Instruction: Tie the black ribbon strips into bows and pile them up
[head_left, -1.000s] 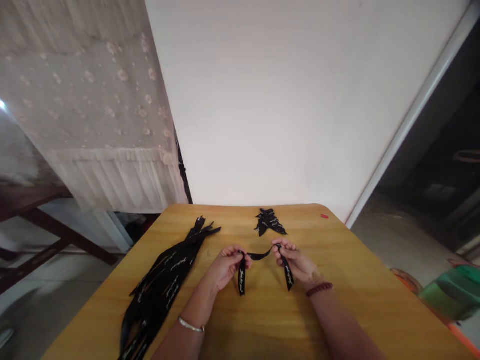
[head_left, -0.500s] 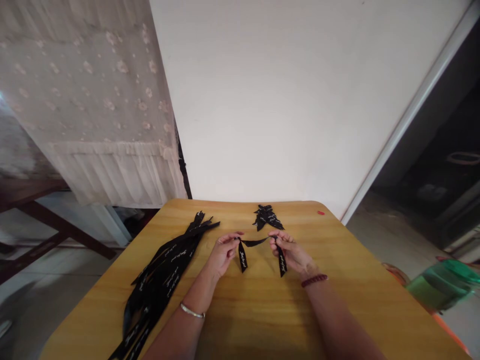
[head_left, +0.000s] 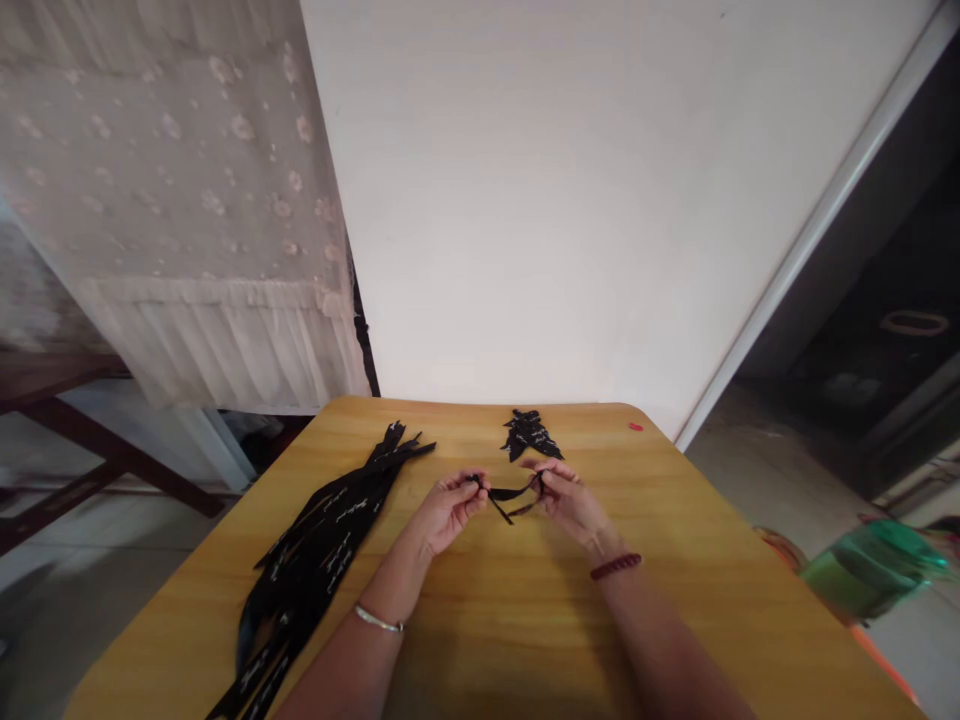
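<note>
A black ribbon point(head_left: 508, 494) is stretched between my two hands above the middle of the table. My left hand point(head_left: 452, 508) pinches one part of it between thumb and fingers. My right hand point(head_left: 568, 500) pinches the other part, and the span between them sags slightly. The loose ends hang close together between the hands. To the left lies a pile of long black ribbons point(head_left: 330, 530) with white lettering. Just beyond my right hand is a small heap of black ribbon pieces point(head_left: 531, 433), apparently tied or folded, with white print.
The yellow wooden table point(head_left: 480, 640) backs onto a white wall point(head_left: 517, 200). A small red object point(head_left: 636, 427) lies near its far right corner. A green translucent container point(head_left: 862, 575) stands right of the table. A lace curtain point(head_left: 210, 200) hangs at the left.
My hands have drawn slightly closer together. The ribbon's loose ends, which hung straight down with lettering showing, are now turned inward between the hands. The view has shifted a little.
</note>
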